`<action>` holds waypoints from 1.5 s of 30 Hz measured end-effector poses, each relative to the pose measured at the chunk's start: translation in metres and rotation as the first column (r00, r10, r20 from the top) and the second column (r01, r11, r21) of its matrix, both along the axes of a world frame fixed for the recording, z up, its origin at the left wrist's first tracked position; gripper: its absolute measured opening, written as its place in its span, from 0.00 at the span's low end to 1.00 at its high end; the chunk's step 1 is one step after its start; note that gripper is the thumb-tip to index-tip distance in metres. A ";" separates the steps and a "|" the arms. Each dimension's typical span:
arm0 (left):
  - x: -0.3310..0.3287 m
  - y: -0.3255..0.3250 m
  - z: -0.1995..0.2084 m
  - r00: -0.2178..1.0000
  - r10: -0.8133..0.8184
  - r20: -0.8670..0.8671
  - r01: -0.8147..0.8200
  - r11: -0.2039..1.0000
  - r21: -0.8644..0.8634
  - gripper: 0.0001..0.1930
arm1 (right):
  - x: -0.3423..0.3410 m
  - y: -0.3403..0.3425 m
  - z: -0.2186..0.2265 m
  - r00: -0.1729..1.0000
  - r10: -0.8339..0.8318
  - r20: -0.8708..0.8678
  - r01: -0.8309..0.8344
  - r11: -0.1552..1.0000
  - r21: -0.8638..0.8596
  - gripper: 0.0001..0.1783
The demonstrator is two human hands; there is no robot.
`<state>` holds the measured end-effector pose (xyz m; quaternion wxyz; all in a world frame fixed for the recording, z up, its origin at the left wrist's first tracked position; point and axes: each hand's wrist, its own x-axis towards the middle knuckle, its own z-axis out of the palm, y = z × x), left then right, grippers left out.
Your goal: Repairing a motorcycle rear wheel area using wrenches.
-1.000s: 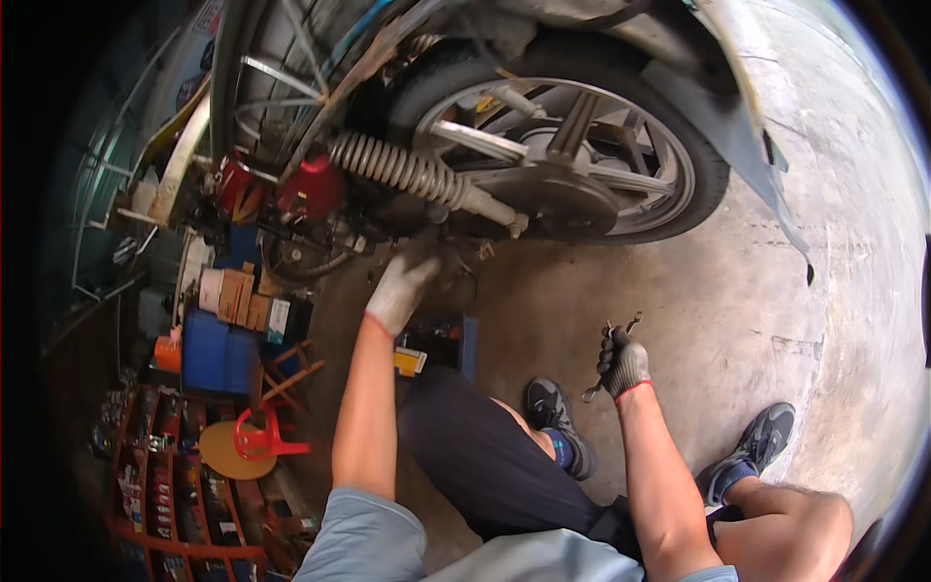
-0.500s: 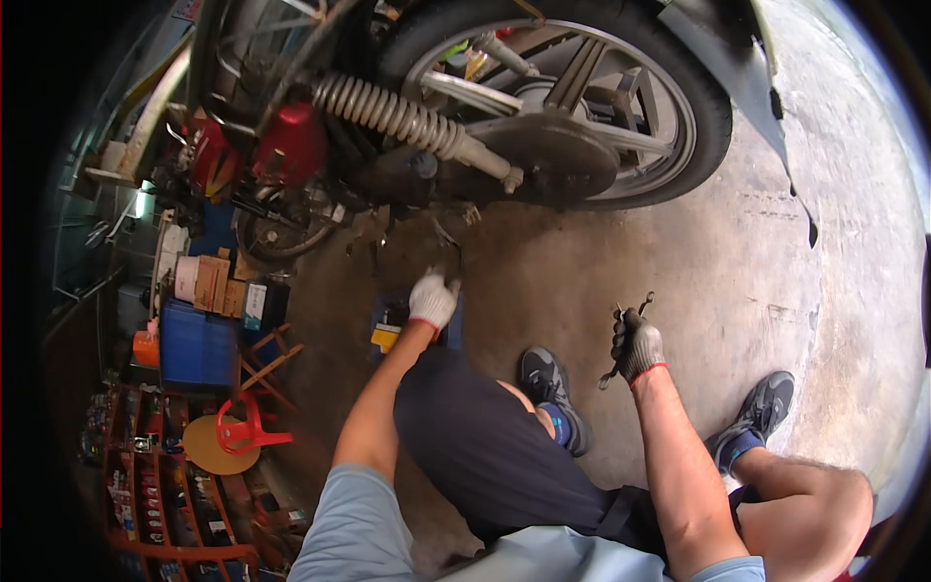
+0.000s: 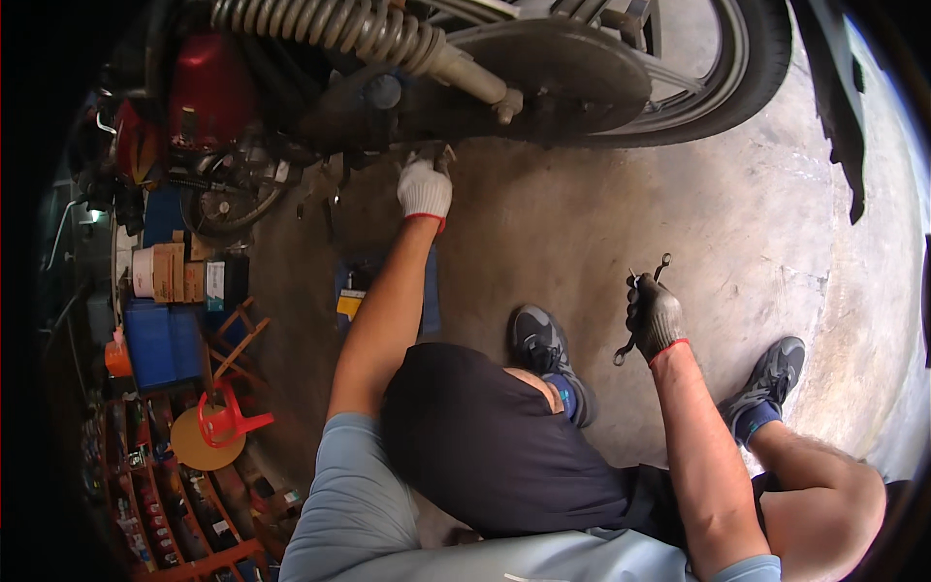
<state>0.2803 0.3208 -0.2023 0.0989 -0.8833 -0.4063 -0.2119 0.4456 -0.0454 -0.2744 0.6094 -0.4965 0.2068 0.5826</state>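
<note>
My left hand (image 3: 425, 189), in a white knit glove with a red cuff, reaches to the underside of a motorcycle (image 3: 339, 116). Its fingers are curled at a small metal part (image 3: 448, 152) low on the frame; what they grip is mostly hidden. On the right, my right hand (image 3: 661, 318), in a grey-palmed glove, is closed around a ring wrench (image 3: 622, 355), whose ends stick out on both sides. A second thin metal tip shows beside the fingers. Above my left hand are the bike's shock absorber spring (image 3: 339, 24) and round chain cover (image 3: 553, 78).
A blue tray (image 3: 431, 291) with a yellow item lies on the concrete floor beneath my left forearm. Farther left are a blue bin (image 3: 160, 339), cardboard boxes (image 3: 168, 272), a red stool (image 3: 225, 419) and a parts rack (image 3: 175, 485). The rear tyre (image 3: 766, 58) is at upper right.
My left hand has moved up from near the tray to the motorcycle's underside. The view has shifted, with the bike higher in it. My right hand still holds the wrench.
</note>
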 end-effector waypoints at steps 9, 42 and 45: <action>-0.033 -0.023 -0.035 0.968 0.136 -0.209 -0.167 0.976 -0.139 0.16 | -0.010 0.016 -0.012 0.999 0.048 -0.009 -0.049 0.996 -0.077 0.12; -0.234 -0.160 -0.063 0.677 0.352 -0.646 -0.650 0.699 -0.300 0.25 | -0.025 0.011 -0.039 0.983 0.184 0.015 -0.181 0.978 -0.104 0.14; -0.194 -0.130 -0.059 0.817 0.221 -0.532 -0.351 0.923 -0.155 0.31 | -0.029 0.010 -0.038 0.985 0.174 -0.002 -0.173 0.978 -0.113 0.13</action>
